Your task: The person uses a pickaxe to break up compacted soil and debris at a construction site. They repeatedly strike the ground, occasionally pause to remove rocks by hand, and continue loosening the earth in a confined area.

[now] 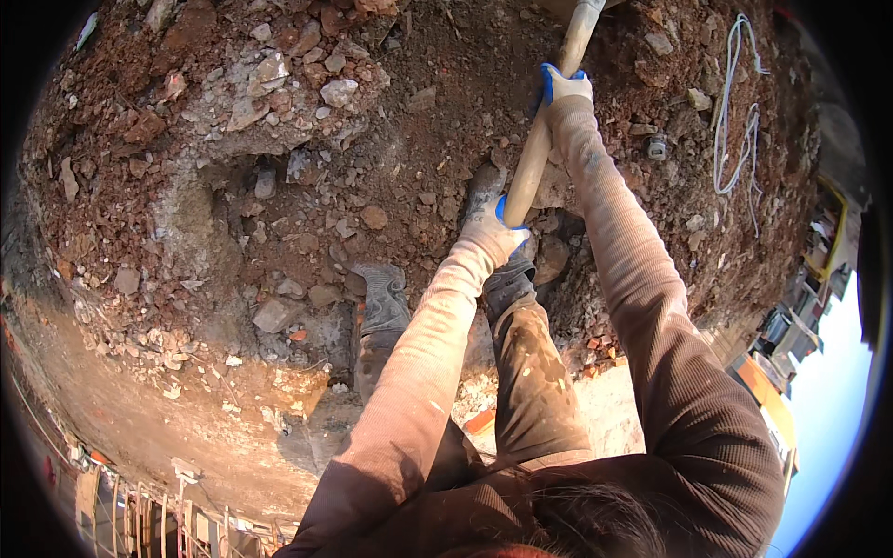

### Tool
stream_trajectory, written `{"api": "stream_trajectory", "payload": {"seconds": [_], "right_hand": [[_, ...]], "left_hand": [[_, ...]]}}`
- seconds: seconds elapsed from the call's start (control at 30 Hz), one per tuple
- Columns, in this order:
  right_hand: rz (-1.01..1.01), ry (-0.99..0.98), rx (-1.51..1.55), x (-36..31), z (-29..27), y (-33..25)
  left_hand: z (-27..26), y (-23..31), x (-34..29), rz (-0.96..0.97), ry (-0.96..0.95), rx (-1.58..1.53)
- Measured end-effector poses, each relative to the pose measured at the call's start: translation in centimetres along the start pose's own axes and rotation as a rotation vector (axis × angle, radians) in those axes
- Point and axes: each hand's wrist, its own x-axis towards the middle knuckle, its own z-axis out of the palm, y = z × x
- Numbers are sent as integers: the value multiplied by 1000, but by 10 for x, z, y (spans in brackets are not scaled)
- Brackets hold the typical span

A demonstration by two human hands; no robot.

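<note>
Both my hands wear pale gloves with blue palms and are closed round the wooden handle [532,166] of what looks like a shovel. My left hand [496,229] grips the handle's near end, above my boots. Farther up the shaft, my right hand [566,87] holds it with the arm stretched forward. The handle slants away to the upper right, where a grey metal socket [591,5] shows at the top edge. Its working end is mostly out of view. Reddish-brown soil [446,84] mixed with stones lies under the tool.
A pale stone [339,92] and broken rubble lie left of the tool. Near them, a hollow [246,186] opens in the ground. A white cord [722,139] lies looped at the right. My muddy boots [381,296] stand among rocks. Wooden stakes [163,521] show at lower left.
</note>
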Motion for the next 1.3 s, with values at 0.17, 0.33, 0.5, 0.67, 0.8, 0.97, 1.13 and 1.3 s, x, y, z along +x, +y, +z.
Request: {"api": "stream_trajectory", "payload": {"seconds": [0.17,0.33,0.5,0.67,0.8,0.97,1.13,1.3], "right_hand": [[64,-22,-729,-1,40,93],[366,-201,-627,-147,79,93],[406,-167,-656,-192,96,90],[404,-283,-613,-305,138,74],[639,-458,-510,-399,195,165],[872,-480,22,-488,238,245],[761,-451,383,-450,180,142],[479,-354,456,-355,62,25]], "left_hand": [[22,-44,-52,-476,-103,-442],[-82,-85,-167,-574,-79,-842],[-126,-60,-214,-533,-106,-771],[-200,-84,-302,-581,-38,-771],[-269,-91,-388,-582,42,-71],[-310,-141,-462,-686,-11,198],[-310,-99,-423,-484,-36,203],[-254,7,-337,-105,-94,152]]}}
